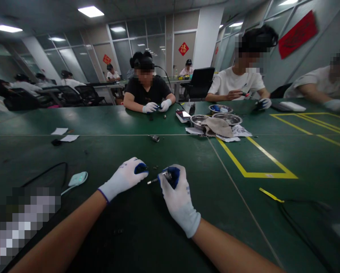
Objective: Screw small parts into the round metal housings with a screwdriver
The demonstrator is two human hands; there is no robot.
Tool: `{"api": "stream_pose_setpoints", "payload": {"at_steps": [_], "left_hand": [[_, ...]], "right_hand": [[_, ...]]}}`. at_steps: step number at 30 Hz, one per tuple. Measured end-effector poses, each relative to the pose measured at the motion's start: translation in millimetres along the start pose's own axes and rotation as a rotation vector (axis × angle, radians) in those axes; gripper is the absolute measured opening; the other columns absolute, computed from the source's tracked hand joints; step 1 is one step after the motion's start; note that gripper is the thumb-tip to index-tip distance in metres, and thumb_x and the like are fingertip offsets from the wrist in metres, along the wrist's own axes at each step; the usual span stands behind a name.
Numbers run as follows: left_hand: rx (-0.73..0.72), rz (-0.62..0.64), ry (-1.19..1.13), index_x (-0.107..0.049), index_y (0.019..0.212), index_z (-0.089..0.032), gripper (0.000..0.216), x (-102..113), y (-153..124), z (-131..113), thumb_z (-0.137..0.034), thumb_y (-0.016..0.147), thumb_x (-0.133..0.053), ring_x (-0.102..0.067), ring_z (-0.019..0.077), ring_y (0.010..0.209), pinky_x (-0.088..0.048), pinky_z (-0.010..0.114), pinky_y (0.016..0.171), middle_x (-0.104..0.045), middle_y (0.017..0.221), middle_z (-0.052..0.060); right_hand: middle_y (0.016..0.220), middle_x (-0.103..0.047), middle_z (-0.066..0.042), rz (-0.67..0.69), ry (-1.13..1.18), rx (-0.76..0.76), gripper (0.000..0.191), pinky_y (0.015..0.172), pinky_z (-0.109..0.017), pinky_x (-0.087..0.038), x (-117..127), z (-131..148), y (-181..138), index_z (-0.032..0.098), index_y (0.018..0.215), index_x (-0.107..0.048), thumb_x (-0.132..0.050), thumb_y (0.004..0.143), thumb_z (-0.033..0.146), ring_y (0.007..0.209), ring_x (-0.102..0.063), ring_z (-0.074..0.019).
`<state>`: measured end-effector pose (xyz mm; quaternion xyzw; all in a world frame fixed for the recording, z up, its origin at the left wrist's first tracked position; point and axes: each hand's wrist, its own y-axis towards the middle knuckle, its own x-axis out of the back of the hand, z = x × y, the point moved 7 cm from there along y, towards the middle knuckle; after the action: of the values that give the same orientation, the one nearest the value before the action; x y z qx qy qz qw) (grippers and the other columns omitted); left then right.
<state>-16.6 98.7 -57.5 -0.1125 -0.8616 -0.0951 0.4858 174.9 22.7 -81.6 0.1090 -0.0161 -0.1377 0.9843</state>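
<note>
My left hand [126, 177], in a white glove with blue palm, rests low over the table with fingers curled inward. Whatever its fingers may hold is hidden. Several tiny metal pieces [155, 167] lie on the table just beyond its fingertips. My right hand [177, 193], gloved alike, is closed around a shiny cylindrical metal part with a thin shaft [152, 181]. The shaft points left toward my left hand, and the two hands are apart. Farther forward, a similar metal cylinder [155, 138] lies on its side near the table seam.
Metal bowls [227, 119], a beige cloth [218, 126] and papers stand ahead to the right. Yellow tape [268, 175] marks the green table [215, 220]. A cable with a yellow tag [270, 195] lies right, a pale green device [79, 178] left. Gloved co-workers sit opposite.
</note>
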Motion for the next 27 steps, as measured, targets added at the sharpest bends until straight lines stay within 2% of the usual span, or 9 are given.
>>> {"api": "stream_pose_setpoints", "payload": {"at_steps": [4, 9, 15, 19, 23, 27], "left_hand": [[-0.04, 0.022, 0.034, -0.075, 0.096, -0.023, 0.022, -7.5, -0.9, -3.7, -0.038, 0.088, -0.061, -0.07, 0.0298, 0.1, -0.056, 0.044, 0.096, -0.073, 0.11, 0.011], [0.017, -0.002, -0.079, -0.071, 0.108, -0.023, 0.027, 0.6, -3.3, 0.4, -0.038, 0.092, -0.057, -0.071, 0.0297, 0.102, -0.055, 0.046, 0.099, -0.076, 0.108, 0.009], [-0.038, 0.022, -0.339, -0.073, 0.108, -0.021, 0.028, 23.3, -13.5, -32.0, -0.036, 0.085, -0.066, -0.071, 0.0275, 0.107, -0.055, 0.047, 0.103, -0.077, 0.112, 0.007], [-0.09, 0.118, -0.452, -0.074, 0.111, -0.021, 0.031, 25.8, -21.8, -54.9, -0.037, 0.084, -0.073, -0.072, 0.0258, 0.103, -0.057, 0.045, 0.099, -0.077, 0.11, 0.006], [-0.143, 0.213, -0.374, -0.076, 0.101, -0.02, 0.021, 18.8, -29.6, -69.3, -0.035, 0.087, -0.071, -0.071, 0.023, 0.097, -0.058, 0.04, 0.093, -0.075, 0.104, 0.005], [-0.163, 0.228, -0.321, -0.077, 0.097, -0.021, 0.016, 14.0, -34.6, -77.1, -0.033, 0.086, -0.072, -0.07, 0.0215, 0.098, -0.058, 0.035, 0.091, -0.072, 0.103, 0.003]], "right_hand": [[0.097, -0.076, -0.006, 0.008, -0.036, -0.021, 0.042, 0.077, -0.04, -0.063, 1.1, 0.3, -2.5, 0.022, 0.119, -0.063, -0.073, 0.084, 0.043, 0.086, -0.074, -0.0249], [0.102, -0.075, -0.009, 0.022, -0.133, 0.112, 0.032, 0.088, -0.045, -0.061, 4.9, 13.8, -2.0, 0.021, 0.11, -0.07, -0.072, 0.085, 0.04, 0.096, -0.073, -0.0267], [0.106, -0.075, -0.009, 0.164, -0.257, 0.238, 0.025, 0.092, -0.046, -0.058, -5.3, 17.0, -3.9, 0.022, 0.109, -0.07, -0.069, 0.085, 0.03, 0.1, -0.071, -0.0269], [0.102, -0.073, -0.007, 0.221, -0.209, 0.2, 0.027, 0.084, -0.04, -0.057, -11.6, 14.4, -3.6, 0.021, 0.11, -0.065, -0.065, 0.084, 0.027, 0.093, -0.07, -0.024], [0.085, -0.067, -0.003, 0.38, -0.179, 0.172, 0.009, 0.069, -0.033, -0.053, -20.5, 15.0, -4.9, 0.022, 0.096, -0.059, -0.057, 0.088, 0.025, 0.076, -0.064, -0.019], [0.084, -0.062, -0.001, 0.476, -0.169, 0.234, 0.005, 0.068, -0.032, -0.05, -21.8, 18.6, -8.9, 0.023, 0.094, -0.053, -0.053, 0.089, 0.022, 0.075, -0.06, -0.0182]]}}
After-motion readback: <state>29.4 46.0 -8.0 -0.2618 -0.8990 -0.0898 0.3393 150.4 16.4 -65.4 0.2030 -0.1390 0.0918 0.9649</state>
